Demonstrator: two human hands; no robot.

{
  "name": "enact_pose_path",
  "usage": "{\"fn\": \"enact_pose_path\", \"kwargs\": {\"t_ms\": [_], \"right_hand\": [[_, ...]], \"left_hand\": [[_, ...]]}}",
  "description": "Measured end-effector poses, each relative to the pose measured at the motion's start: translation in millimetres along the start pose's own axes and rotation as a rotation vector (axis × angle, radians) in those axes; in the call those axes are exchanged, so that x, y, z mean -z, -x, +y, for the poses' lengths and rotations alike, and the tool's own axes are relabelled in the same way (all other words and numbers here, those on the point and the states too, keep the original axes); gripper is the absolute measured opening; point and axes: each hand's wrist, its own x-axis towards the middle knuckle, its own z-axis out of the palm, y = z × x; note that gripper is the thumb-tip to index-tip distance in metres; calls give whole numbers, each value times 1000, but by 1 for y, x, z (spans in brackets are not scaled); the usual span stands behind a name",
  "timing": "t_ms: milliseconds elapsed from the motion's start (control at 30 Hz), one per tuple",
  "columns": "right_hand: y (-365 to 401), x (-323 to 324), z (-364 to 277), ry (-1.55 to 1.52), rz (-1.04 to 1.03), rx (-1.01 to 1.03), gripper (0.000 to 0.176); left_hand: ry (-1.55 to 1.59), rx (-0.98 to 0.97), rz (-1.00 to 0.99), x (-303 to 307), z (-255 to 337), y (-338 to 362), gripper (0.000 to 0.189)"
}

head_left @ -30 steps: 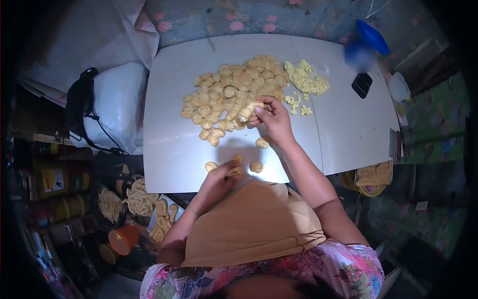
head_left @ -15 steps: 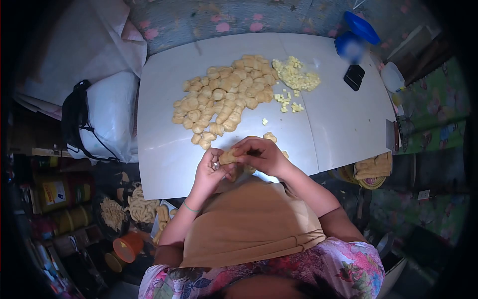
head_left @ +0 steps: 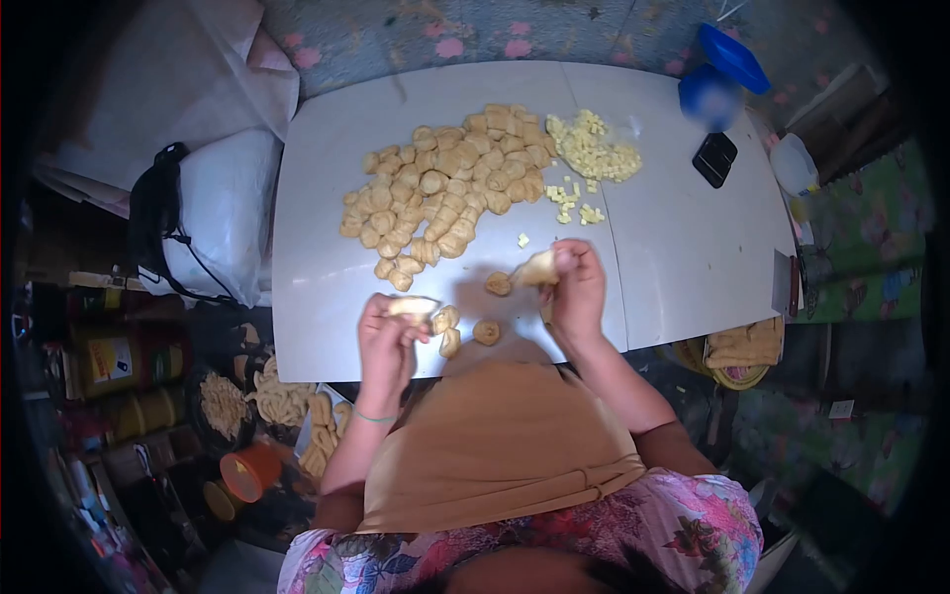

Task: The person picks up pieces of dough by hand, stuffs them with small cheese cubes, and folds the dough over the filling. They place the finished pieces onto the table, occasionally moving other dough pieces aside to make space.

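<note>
With our left hand [head_left: 384, 342] we pinch a pale dough piece [head_left: 411, 306] above the table's near edge; with our right hand [head_left: 580, 297] we grip a stretched dough strip [head_left: 537, 269]. Between our hands, we see small dough lumps [head_left: 486, 332] on the table [head_left: 683, 267]. The big dough pile [head_left: 435, 188] lies farther off, left of the pale cubes [head_left: 601, 153].

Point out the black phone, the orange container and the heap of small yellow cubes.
Black phone [head_left: 714, 160]: head view, middle of its upper face.
Orange container [head_left: 240, 478]: head view, its side.
Yellow cubes [head_left: 598, 153]: head view, middle of the heap.
</note>
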Motion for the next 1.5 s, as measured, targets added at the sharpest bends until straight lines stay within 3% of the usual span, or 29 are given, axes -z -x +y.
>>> {"fn": "enact_pose_path", "kwargs": {"t_ms": [67, 100, 233, 333, 433, 533, 633, 833, 933, 1133, 1233, 1333, 1433, 1500], "right_hand": [[-17, 10, -26, -38, -50, -2, 17], [-30, 36, -13, 38, -369, 1, 8], [-46, 29, -12, 462, -520, 134, 10], [-68, 25, -14, 1287, -570, 535, 13], [-87, 25, -5, 1322, -644, 469, 17], [-92, 24, -5, 968, -573, 426, 15], [-87, 19, -15, 710, -531, 195, 16], [-94, 7, -9, 780, -435, 26, 18], [-96, 6, -6, 806, -383, 383, 20], [-87, -6, -19, 551, -475, 167, 24], [-63, -25, -25, 265, -509, -79, 22], [-33, -49, -54, 418, -671, 189, 26], [-22, -68, -65, 809, -779, 348, 33], [-20, -73, -58, 872, -836, 336, 39]], "left_hand": [[-6, -50, 103, 10, 10, 0, 10], [-12, -50, 136, 15, 14, 2, 13], [13, -27, 123, 8, 18, 10, 22], [129, 62, 145, 3, 8, 10, 22], [164, 91, 111, -3, -3, 11, 23], [163, 106, 77, -12, -7, 13, 24], [135, 128, 73, -21, -11, 13, 24], [144, 127, 26, -31, -17, 10, 25], [135, 137, 29, -35, -14, 10, 25], [155, 151, 21, -35, -11, 8, 24], [108, 140, 31, -35, -9, 7, 24], [80, 149, 4, -33, -4, 6, 24], [125, 161, -73, -27, -1, 6, 25], [116, 155, -72, -26, 1, 5, 26]]}}
